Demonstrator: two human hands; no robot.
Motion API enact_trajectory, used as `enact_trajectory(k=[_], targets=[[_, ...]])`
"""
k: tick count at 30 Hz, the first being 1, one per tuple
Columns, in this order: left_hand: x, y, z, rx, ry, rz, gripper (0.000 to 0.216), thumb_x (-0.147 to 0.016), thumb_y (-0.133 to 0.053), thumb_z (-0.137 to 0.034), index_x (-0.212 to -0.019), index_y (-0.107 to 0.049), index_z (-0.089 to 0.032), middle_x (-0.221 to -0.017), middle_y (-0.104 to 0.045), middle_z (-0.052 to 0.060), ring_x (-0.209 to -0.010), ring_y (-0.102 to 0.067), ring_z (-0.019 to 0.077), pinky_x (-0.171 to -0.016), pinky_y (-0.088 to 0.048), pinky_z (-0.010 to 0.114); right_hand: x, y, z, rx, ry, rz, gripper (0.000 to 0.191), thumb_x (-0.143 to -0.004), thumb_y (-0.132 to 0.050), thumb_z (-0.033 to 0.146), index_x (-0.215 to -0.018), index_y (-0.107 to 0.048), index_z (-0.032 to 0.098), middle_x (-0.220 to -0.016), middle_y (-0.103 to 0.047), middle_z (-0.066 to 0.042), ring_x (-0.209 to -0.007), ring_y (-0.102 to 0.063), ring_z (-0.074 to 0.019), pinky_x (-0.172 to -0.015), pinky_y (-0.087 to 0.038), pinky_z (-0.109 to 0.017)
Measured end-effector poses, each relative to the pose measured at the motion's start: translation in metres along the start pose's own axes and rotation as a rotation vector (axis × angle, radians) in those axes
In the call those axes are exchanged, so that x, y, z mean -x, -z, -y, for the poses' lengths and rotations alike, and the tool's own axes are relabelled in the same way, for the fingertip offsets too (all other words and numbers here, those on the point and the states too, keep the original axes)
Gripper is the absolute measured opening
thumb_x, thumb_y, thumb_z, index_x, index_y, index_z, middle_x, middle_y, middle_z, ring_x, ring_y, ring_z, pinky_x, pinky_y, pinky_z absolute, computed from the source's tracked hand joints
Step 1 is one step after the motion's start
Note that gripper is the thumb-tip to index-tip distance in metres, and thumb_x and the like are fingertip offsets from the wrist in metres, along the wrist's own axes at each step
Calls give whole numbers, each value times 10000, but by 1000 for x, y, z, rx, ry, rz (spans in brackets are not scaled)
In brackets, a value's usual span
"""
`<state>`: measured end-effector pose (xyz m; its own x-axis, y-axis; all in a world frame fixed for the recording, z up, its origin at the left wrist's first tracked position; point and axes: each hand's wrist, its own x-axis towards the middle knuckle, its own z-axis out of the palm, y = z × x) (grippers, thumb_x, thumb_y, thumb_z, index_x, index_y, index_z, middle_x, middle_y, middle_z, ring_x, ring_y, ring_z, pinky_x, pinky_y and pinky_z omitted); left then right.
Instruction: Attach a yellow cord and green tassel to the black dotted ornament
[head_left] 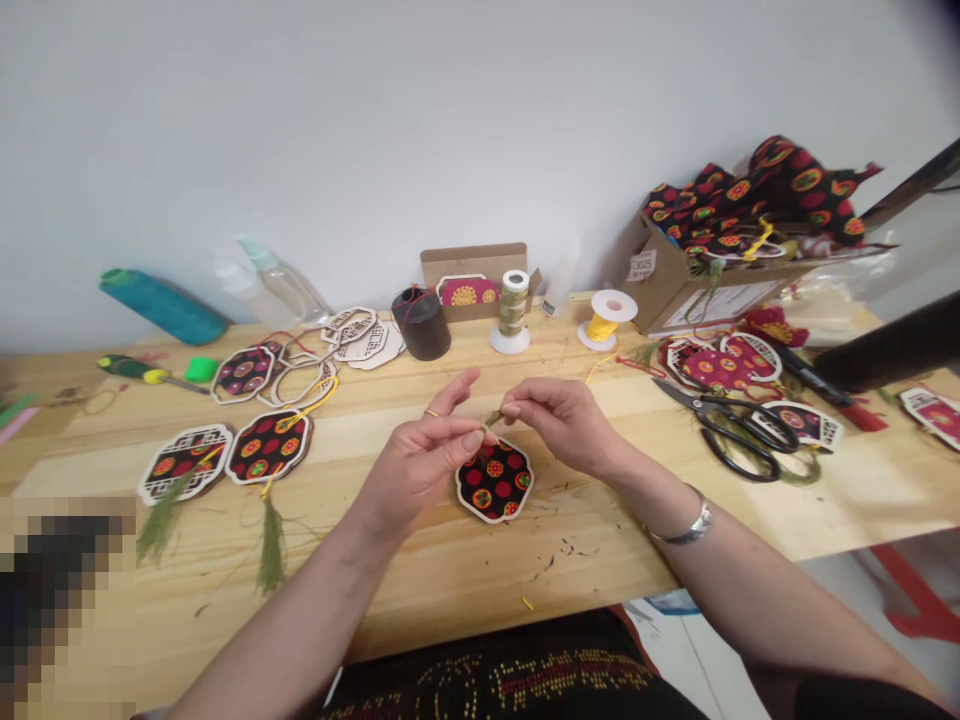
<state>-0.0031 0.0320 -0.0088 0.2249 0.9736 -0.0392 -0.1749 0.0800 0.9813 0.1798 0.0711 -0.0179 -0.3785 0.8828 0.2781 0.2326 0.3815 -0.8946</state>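
Note:
Just above the table, my left hand (420,455) pinches one end of a short twist of olive-green thread (493,419) between thumb and index finger, its other fingers stretched out. My right hand (559,420) grips the thread's other end with closed fingertips. Below them a scalloped ornament (495,487) with black, red and orange patterned cloth and a pale rim lies flat, its upper edge partly hidden by my hands. Left of it lie two similar ornaments, a patterned one (268,447) and a lattice-edged one (187,465), each with a green tassel (271,550).
Black scissors (739,430) lie to the right, beside finished-looking ornaments (724,365). Along the wall stand a green thread spool (514,315), a yellow cord spool (602,325), a black spool (421,325) and a cloth-filled cardboard box (675,285). A screwdriver (135,369) lies left.

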Motion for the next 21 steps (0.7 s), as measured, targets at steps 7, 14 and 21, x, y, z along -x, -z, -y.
enact_trajectory(k=[7, 14, 21], targets=[[-2, -1, 0, 340, 85, 58, 128, -756, -660, -171, -782, -763, -243, -1447, -421, -16, -1336, -343, 229, -1044, -343, 330, 1, -13, 4, -511, -231, 125, 164, -784, -658, 325, -756, -682, 165, -932, -712, -52, -945, -633, -155, -866, -471, -324], [-8, -1, 7, 518, 250, -65, 44, -715, -708, -204, -725, -750, -199, -1150, -672, 24, -937, -614, 137, -867, -466, 256, 3, -24, 0, -947, -465, 215, 241, -710, -734, 369, -703, -635, 150, -707, -633, 22, -676, -596, -82, -782, -500, -277], [-11, -4, 5, 594, 373, -190, 131, -774, -610, -129, -763, -737, -163, -996, -721, 49, -768, -629, 114, -704, -504, 228, 3, -27, -4, -1124, -618, 299, 260, -683, -769, 331, -733, -627, 118, -735, -693, -35, -685, -661, -107, -707, -525, -241]])
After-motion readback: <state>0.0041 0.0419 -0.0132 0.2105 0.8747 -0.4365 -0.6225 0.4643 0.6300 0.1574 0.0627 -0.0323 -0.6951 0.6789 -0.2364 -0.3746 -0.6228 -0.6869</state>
